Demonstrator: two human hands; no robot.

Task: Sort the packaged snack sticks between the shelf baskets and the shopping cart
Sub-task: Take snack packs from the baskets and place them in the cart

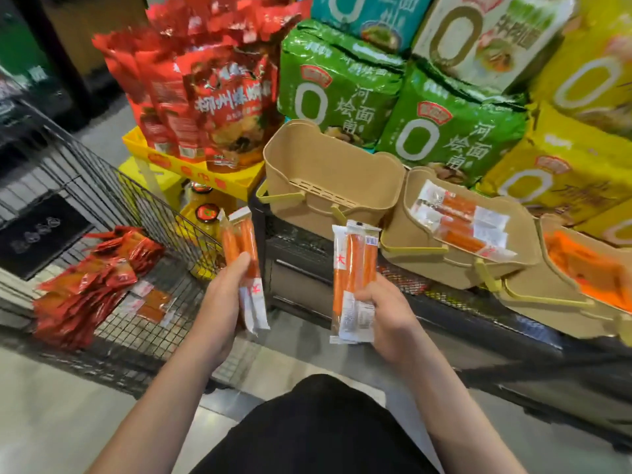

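Two bundles of orange snack sticks are held upright, one per hand. At far left the wire shopping cart (113, 200) holds a blurred heap of red packets (85, 285), its near edge cut off by the frame. The left hand (222, 295) grips a left bundle (244, 265), fingers (236, 265) curled round its middle, covering part of the wrappers. The right hand (383, 316) grips a right bundle (355, 278), its fingers wrapped behind the packs and mostly hidden. On the shelf, the left basket (328, 179) shows bare walls; the middle basket (444, 241) holds several stick packs (461, 220); the right basket (561, 285), cropped by the edge, holds a blurred orange mass.
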